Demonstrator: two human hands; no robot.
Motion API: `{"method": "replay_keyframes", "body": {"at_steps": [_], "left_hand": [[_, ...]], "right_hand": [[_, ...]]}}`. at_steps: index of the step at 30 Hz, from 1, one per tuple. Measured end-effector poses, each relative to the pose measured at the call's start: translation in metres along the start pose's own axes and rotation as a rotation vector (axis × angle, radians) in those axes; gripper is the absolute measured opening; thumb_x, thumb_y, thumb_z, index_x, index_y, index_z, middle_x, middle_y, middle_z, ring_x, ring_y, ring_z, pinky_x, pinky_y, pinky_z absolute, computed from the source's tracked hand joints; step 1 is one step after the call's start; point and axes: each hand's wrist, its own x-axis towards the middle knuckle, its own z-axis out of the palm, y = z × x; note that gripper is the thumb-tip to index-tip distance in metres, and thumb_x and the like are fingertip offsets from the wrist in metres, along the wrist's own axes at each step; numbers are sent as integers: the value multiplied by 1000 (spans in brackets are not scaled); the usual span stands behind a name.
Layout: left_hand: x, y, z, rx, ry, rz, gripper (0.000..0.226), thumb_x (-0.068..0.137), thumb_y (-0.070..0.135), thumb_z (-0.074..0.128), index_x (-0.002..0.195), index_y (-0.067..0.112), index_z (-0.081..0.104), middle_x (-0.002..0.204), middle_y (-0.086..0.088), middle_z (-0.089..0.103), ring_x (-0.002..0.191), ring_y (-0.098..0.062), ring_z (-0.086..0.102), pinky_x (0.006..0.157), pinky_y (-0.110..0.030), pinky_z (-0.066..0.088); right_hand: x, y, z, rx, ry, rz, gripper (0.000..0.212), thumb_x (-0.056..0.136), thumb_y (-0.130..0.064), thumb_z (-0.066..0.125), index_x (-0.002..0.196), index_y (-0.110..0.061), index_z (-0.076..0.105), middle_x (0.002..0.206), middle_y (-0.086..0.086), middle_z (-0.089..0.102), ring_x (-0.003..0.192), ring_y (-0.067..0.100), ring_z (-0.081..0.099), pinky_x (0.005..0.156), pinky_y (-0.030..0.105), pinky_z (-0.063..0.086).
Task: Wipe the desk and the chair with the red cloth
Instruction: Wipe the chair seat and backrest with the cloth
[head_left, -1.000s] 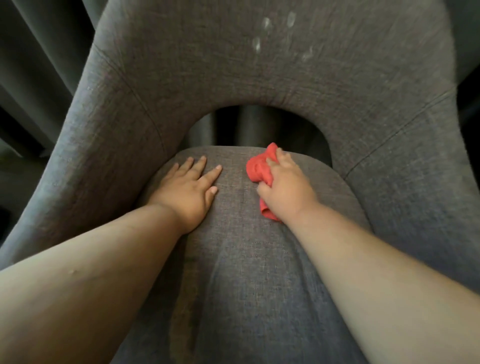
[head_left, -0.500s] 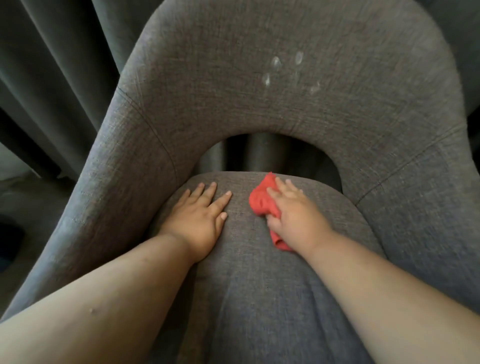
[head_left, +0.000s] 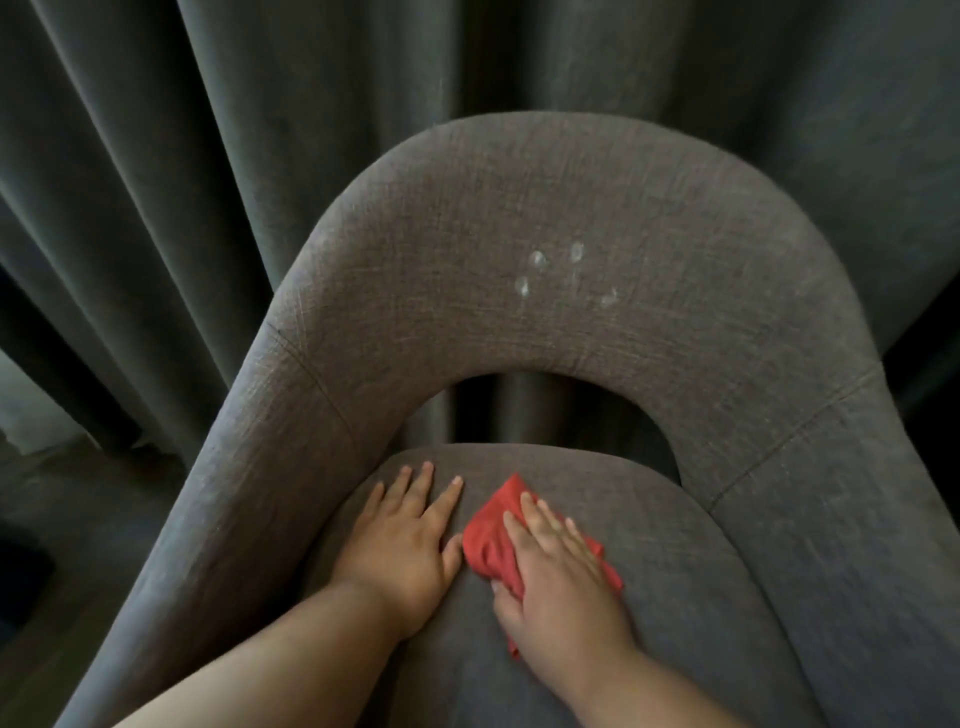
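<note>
A grey fabric chair (head_left: 571, 322) with a curved backrest fills the view. Its seat cushion (head_left: 675, 597) lies below an open gap in the back. The red cloth (head_left: 488, 540) is bunched on the seat under my right hand (head_left: 561, 577), which presses down on it with fingers spread over it. My left hand (head_left: 400, 540) lies flat on the seat just left of the cloth, fingers apart and holding nothing. Several whitish smudges (head_left: 558, 273) mark the backrest. No desk is in view.
Dark grey curtains (head_left: 208, 156) hang close behind the chair and to its left. A strip of dark floor (head_left: 67, 509) shows at the lower left, beside the chair's left arm (head_left: 218, 493).
The view has tilted upward, showing more backrest and curtain. My right hand has flattened on the cloth and slid it nearer my left hand, which stays flat on the seat.
</note>
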Motion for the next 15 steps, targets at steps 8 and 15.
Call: {"method": "replay_keyframes", "body": {"at_steps": [8,15], "left_hand": [[41,9,-13,62,-138,120,70,91,58,16,150,34,-13,161,-7,-15,147,-24,-15,117,-43,-8],[68,13,-33,124,-311,190,66,96,57,20,152,32,-6,163,-7,-6,148,-26,0,119,-43,5]], "right_hand": [[0,-2,-2,1,39,82,74,83,-58,36,152,-34,25,165,-6,9,150,16,-1,118,33,-11],[-2,-1,3,39,67,117,73,73,-59,46,144,-39,42,158,-10,31,145,12,26,116,25,8]]}}
